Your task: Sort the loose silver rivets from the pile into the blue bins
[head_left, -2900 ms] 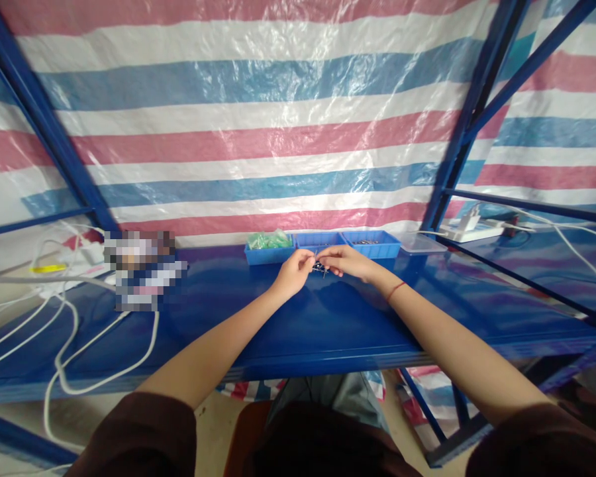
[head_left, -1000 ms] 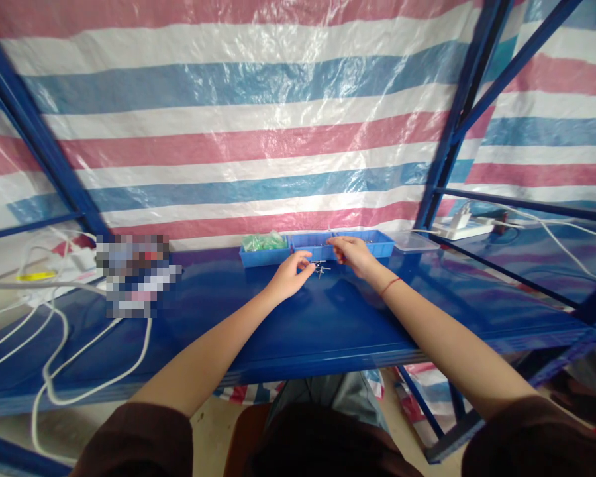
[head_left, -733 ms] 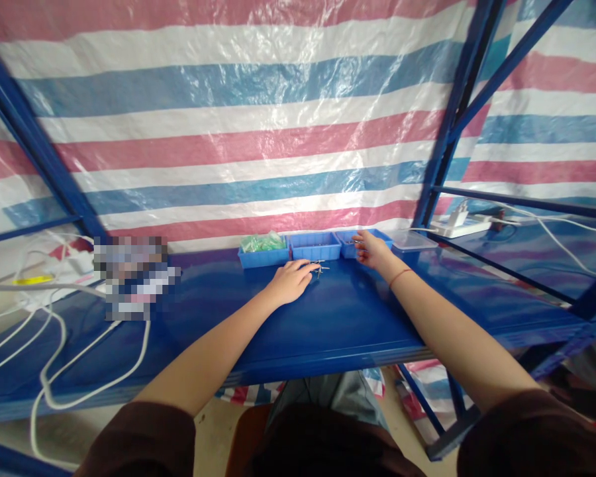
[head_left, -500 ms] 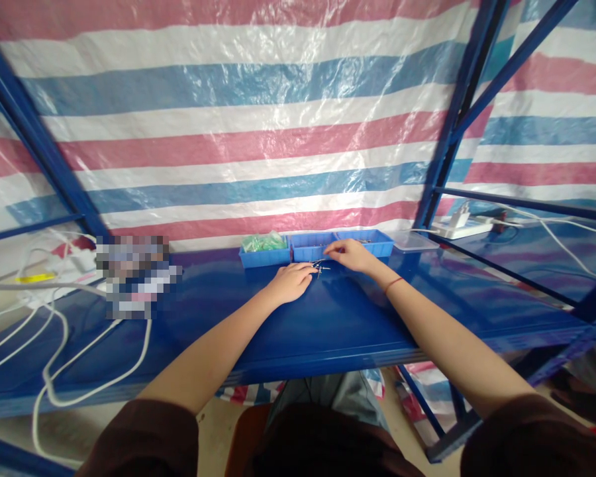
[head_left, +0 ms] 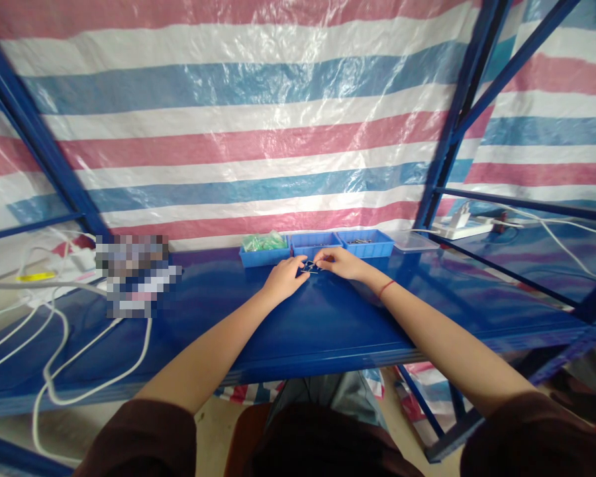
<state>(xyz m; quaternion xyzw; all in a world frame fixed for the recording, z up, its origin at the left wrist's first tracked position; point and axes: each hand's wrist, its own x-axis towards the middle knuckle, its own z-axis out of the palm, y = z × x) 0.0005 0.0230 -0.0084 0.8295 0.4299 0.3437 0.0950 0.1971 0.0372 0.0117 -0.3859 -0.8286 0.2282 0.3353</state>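
Several small, thin metal pieces (head_left: 310,268) lie in a loose cluster on the blue tabletop, too small to name exactly. To their left is my left hand (head_left: 285,278), its thumb and forefinger apart around the near side of the cluster. From the right, my right hand (head_left: 342,262) reaches in with thumb and fingers pinched at the pieces, apparently on one thin metal piece. Its fingertips partly hide what they hold. Just behind the hands stands the middle blue bin (head_left: 316,244), with a few small bits in it.
A blue bin (head_left: 265,257) of green plastic packets stands left of the middle bin, and another blue bin (head_left: 366,249) with small metal parts stands right. Beyond it lies a clear plastic lid (head_left: 417,242). White cables (head_left: 64,331) loop over the left side; a power strip (head_left: 463,227) sits far right.
My right hand has moved left and down from the bin's front edge to the metal pieces. My left hand has shifted slightly left, with its thumb and forefinger now spread.
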